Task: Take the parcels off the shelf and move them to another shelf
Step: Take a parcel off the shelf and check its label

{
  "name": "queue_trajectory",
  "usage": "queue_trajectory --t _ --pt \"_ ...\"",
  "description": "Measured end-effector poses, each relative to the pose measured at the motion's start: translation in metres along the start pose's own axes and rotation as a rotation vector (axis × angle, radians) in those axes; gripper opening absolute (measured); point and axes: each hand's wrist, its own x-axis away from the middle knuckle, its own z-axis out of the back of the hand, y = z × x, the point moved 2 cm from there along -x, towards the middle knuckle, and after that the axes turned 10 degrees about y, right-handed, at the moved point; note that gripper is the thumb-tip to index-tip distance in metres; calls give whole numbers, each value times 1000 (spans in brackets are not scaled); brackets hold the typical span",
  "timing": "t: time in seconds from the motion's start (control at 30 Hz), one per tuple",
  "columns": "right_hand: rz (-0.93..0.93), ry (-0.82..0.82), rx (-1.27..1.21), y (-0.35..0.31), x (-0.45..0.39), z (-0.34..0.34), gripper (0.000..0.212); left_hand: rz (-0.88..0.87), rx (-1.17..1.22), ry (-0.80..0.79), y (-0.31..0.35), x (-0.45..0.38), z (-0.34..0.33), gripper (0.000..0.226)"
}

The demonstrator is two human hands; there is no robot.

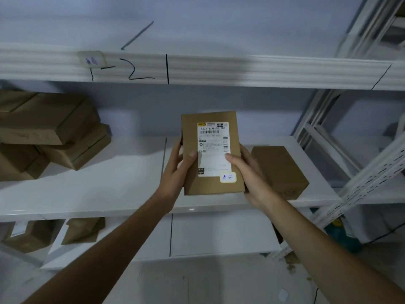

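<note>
Both hands (pixel 175 170) gripping flat, apparently cardboard parcel (pixel 211 185)

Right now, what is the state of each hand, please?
Left hand: closed on the parcel.
Right hand: closed on the same parcel.

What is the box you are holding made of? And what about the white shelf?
The box looks like brown cardboard: dull, with folded edges and a white paper label stuck on. Both hands, left hand and right hand, hold it. The shelf looks like white painted metal, smooth and slightly shiny, though coated board is possible.
</note>
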Motion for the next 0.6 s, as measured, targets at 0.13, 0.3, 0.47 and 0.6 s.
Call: queue_trajectory --t 0.13,0.3,0.47,0.6 --pt "33 6 -51 10 29 -12 80 -43 -23 -19 0 27 27 69" --pt "125 -31 -86 -5 55 -34 62 -86 -14 60 18 56 50 75" --pt "189 -107 -119 -17 83 -49 64 -194 -71 115 49 95 73 74" --pt "266 -198 -130 -27 114 -55 71 -248 -145 98 72 135 93 73"
